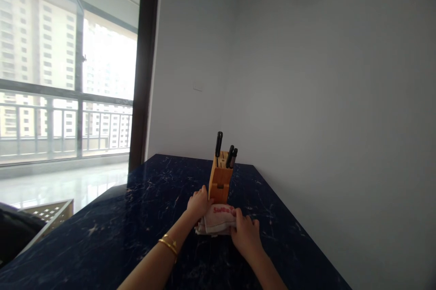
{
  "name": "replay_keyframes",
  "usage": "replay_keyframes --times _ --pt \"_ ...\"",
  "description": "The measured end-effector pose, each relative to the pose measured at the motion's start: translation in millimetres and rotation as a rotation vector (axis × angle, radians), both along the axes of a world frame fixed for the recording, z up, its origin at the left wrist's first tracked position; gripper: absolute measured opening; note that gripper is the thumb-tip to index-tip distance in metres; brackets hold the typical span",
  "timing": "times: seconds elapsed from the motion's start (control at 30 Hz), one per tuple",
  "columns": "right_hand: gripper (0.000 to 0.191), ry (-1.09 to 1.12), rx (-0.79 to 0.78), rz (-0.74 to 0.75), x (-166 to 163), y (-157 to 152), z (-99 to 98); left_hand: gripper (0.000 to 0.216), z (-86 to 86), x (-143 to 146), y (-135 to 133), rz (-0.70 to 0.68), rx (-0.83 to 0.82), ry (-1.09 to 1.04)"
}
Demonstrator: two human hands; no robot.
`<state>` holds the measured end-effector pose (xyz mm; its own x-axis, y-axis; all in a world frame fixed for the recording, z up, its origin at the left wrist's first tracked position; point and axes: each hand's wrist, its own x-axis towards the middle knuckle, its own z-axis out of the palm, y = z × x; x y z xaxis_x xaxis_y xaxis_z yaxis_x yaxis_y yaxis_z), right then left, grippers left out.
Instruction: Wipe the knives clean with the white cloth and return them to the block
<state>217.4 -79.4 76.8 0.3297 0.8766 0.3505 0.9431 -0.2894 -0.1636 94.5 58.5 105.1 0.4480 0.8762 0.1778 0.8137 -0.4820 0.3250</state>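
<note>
A folded white towel (218, 223) with red lettering lies on the dark blue table, right in front of a wooden knife block (220, 181). My left hand (198, 203) grips the towel's left end close to the block's lower left side, its thumb on top. At the right end, my right hand (245, 232) has its thumb on the cloth, the fingers curled beside it. The block stands upright with black-handled knives in its top slots: one knife (218, 144) on the left and two more, including another knife (230, 156), on the right. The fingertips under the cloth are hidden.
The marbled dark blue table (163, 190) runs back to a grey wall (323, 99). A chair (51, 217) with a perforated pale frame and something black on it stands at the left. Farther left is a large window (41, 54) with a railing outside.
</note>
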Motion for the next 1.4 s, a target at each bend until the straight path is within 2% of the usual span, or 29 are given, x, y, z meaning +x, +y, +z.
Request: replay_keyframes --times 0.13,0.27,0.43,0.6,0.8,0.9,0.97,1.07,1.13,1.2,1.27,1.4 --pt "0.03 0.046 -0.042 -0.005 1 -6 13.7 0.041 6.3 -34 -17 0.002 0.057 0.027" --pt "0.032 -0.03 0.087 -0.053 -4 -10 28.0 0.026 7.2 -68 -44 -0.007 0.138 0.054" --pt "0.027 -0.073 0.157 0.055 -25 -9 29.7 0.041 -11.5 -93 -70 -0.064 0.067 0.105" --pt "0.019 -0.121 0.147 0.208 -44 -9 26.2 0.044 -26.9 -101 -69 -0.106 0.113 0.102" --pt "0.023 -0.123 0.231 0.166 -50 0 50.7 0.044 -40.4 -100 -60 -0.127 0.059 0.131" --pt "0.025 -0.073 0.261 0.19 -53 13 75.0 0.044 -43.7 -100 -59 -0.133 0.045 0.133" --pt "0.03 -0.033 0.342 0.214 -56 26 100.4 0.046 -42.5 -100 -60 -0.138 0.03 0.12" --pt "0.041 -0.021 0.504 0.206 -61 49 154.1 0.051 -37.1 -102 -64 -0.14 -0.01 0.107" --pt "0.052 0.013 0.53 0.145 -62 66 192.9 0.055 -33.6 -103 -65 -0.147 -0.023 0.095" --pt "0.059 0.131 0.42 0.092 -60 83 224.6 0.056 -32.0 -103 -66 -0.152 -0.024 0.088" --pt "0.058 0.255 0.258 0.065 -55 99 243.8 0.057 -32.7 -103 -66 -0.154 -0.015 0.086" --pt "0.04 0.354 0.071 0.043 -44 124 251.9 0.058 -37.1 -102 -63 -0.162 0.025 0.083"
